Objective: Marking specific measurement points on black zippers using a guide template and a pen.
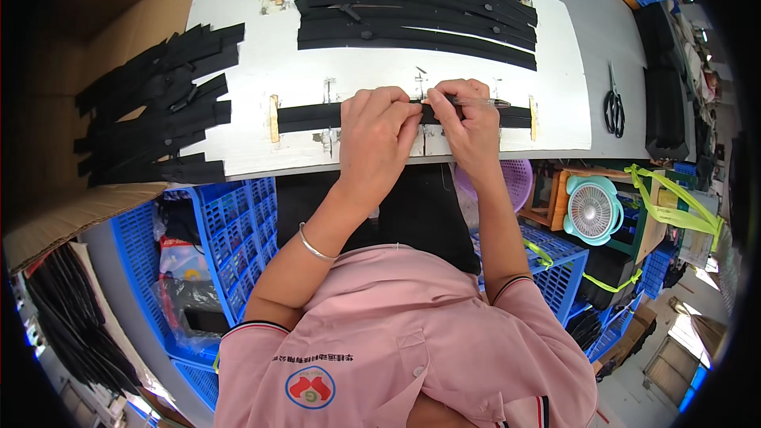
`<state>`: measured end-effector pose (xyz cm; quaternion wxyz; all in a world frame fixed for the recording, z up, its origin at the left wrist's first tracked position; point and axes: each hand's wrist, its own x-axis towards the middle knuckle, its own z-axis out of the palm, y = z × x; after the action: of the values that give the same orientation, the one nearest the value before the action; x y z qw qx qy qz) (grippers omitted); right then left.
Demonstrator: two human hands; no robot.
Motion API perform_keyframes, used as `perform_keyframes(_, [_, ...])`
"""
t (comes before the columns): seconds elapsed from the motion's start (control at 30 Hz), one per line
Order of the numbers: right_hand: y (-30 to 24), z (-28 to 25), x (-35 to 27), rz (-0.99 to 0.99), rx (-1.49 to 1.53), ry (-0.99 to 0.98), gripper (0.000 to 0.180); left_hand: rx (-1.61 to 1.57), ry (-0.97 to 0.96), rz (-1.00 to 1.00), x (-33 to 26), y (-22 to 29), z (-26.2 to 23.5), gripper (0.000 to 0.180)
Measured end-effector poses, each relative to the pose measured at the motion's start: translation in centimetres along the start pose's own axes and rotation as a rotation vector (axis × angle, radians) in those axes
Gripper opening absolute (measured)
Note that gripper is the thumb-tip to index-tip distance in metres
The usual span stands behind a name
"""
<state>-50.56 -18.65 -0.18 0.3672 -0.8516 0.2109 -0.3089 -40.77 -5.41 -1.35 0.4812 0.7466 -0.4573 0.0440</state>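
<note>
A black fabric strip lies lengthwise across the white board, between a pale wooden stop at its left end and another stop at its right. Over the middle of this strip, my left hand is closed, thumb and fingertips pinched together at it. Close beside it, my right hand is closed around a clear-barrelled pen, which points to the right. Its thumb and forefinger also meet at the strip near the left fingertips. What lies right between the fingertips is hidden.
Many black strips lie in rows at the board's far side, and another pile overlaps its left edge by a cardboard box. Black-handled scissors rest on the grey table to the right. Below the edge stand blue crates and a turquoise fan.
</note>
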Motion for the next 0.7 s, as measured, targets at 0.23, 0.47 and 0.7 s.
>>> perform_keyframes(0.23, [0.2, 0.4, -0.2, -0.039, -0.084, -0.003, 0.007, -0.011, -0.003, -0.005, 0.0, 0.0, -0.1, 0.010])
perform_keyframes(0.47, [1.0, 0.0, -0.7, -0.076, -0.039, 0.023, 0.008, -0.003, -0.012, -0.033, 0.0, 0.1, -0.2, 0.012])
perform_keyframes(0.7, [0.9, -0.4, -0.3, -0.234, -0.046, -0.051, 0.007, -0.010, -0.001, -0.031, -0.1, -0.1, 0.0, 0.011])
